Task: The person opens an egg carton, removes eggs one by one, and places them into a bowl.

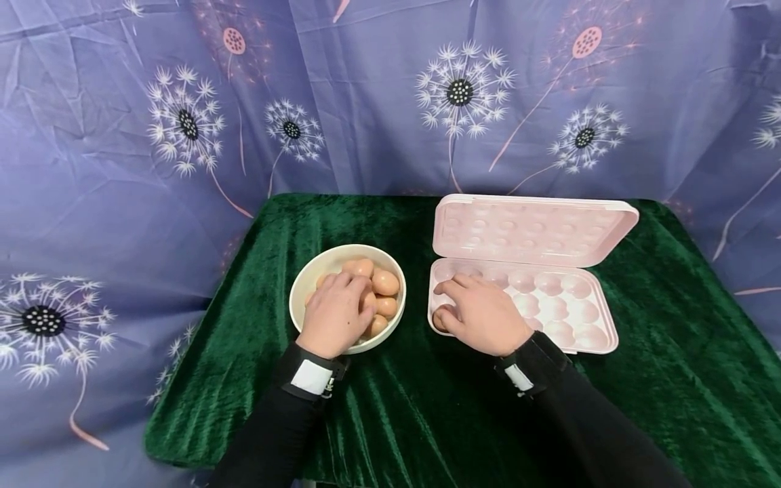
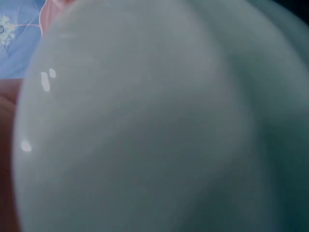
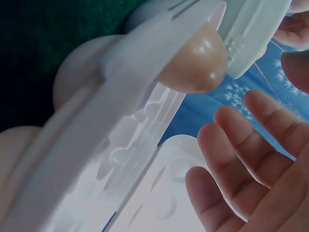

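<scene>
My left hand (image 1: 334, 313) reaches into a round cream bowl (image 1: 297, 288) of brown eggs (image 1: 385, 282). Its fingers are spread over the eggs, and one egg shows between thumb and index finger. The bowl's outer wall (image 2: 135, 116) fills most of the left wrist view and hides the fingertips there. My right hand (image 1: 485, 315) is over the left end of a pink egg box (image 1: 601, 325), apart from the egg below. In the right wrist view, its fingers (image 3: 219, 154) extend loosely with nothing held. A brown egg (image 3: 200, 63) sits in the box's near left corner cup.
The hinged lid (image 1: 531, 230) of the egg box stands raised at the back. Other cups to the right of my hand hold no eggs. Green velvet cloth (image 1: 390, 420) covers the table, and a purple dandelion-print curtain (image 1: 378, 102) hangs behind it.
</scene>
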Tool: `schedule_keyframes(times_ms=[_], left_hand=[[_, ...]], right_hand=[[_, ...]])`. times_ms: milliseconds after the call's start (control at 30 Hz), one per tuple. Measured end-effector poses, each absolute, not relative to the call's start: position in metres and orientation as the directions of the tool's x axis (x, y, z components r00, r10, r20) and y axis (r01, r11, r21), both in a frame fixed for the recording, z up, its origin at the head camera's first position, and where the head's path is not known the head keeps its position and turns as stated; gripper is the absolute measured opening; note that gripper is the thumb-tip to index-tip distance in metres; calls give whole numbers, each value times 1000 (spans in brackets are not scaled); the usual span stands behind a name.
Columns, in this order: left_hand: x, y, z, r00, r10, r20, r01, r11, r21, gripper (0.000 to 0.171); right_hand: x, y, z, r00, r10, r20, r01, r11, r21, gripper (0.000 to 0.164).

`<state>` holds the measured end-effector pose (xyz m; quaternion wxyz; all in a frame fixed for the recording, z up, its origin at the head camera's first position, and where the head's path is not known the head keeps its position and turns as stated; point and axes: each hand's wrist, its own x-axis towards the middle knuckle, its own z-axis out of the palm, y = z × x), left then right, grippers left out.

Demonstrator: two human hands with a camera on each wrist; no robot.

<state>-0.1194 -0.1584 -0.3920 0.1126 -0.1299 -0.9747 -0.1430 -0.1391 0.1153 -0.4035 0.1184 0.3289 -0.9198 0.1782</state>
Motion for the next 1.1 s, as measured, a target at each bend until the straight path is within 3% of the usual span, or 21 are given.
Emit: schedule_keyframes(times_ms=[433, 600, 1100], left_hand=[[-122, -161, -393, -930, 305, 204, 344, 918, 197, 38], [-123, -162, -397, -918, 341, 203, 376, 910, 176, 34], [-124, -164, -389, -950, 261, 169, 298, 920, 254, 44]], right_hand=[[-138, 113, -404, -774, -549, 316, -626, 736, -256, 29], [-136, 113, -405, -772, -549, 322, -630, 729, -268, 28], [-136, 115, -405, -776, -542, 323, -625, 727, -284, 30]])
